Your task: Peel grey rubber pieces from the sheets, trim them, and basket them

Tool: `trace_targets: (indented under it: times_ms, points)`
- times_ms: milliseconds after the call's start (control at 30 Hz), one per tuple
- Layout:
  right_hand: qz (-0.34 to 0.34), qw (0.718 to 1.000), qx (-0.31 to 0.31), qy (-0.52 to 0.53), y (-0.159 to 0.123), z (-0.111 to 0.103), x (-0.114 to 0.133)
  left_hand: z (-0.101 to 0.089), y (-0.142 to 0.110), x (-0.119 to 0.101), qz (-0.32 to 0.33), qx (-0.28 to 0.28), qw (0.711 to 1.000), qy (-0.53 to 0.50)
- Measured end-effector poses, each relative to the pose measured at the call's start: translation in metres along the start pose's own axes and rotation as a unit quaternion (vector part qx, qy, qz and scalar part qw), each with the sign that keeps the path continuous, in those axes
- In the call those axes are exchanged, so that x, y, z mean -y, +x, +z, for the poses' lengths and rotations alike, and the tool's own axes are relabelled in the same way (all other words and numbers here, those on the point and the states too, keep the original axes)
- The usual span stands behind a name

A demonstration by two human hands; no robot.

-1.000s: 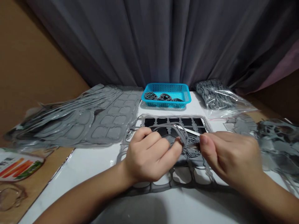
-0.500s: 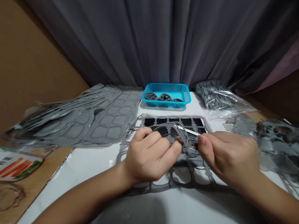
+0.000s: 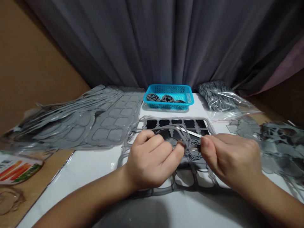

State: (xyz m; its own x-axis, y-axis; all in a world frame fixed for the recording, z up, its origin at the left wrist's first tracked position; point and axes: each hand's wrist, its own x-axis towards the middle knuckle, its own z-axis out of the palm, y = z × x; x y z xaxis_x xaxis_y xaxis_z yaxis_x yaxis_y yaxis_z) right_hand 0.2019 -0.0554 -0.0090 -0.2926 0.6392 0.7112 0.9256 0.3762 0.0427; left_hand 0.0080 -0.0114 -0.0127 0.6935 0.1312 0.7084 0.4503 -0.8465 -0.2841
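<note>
A grey rubber sheet with a grid of cut-out frames lies on the white table in front of me. My left hand is curled shut, pinching a raised strip of that sheet near its middle. My right hand is closed on a thin metal blade or tweezers whose tip points left over the sheet, right beside the left thumb. The part being worked between the two hands is mostly hidden by my fingers.
A blue plastic basket with dark rubber rings stands at the back. A stack of grey sheets lies to the left, a clear bag of parts back right, scrap grey pieces at right. A grey curtain hangs behind.
Both hands have stayed almost in place; the right hand has edged slightly left toward the left thumb.
</note>
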Motion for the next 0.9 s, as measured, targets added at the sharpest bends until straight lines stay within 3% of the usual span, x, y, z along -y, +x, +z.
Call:
trace_targets:
  times_ms: [900]
  points:
    - [0.018,0.999,0.015,0.034,-0.0008,-0.0003,-0.0058,0.0004,-0.002,-0.0002,-0.004,-0.015,1.0,-0.007]
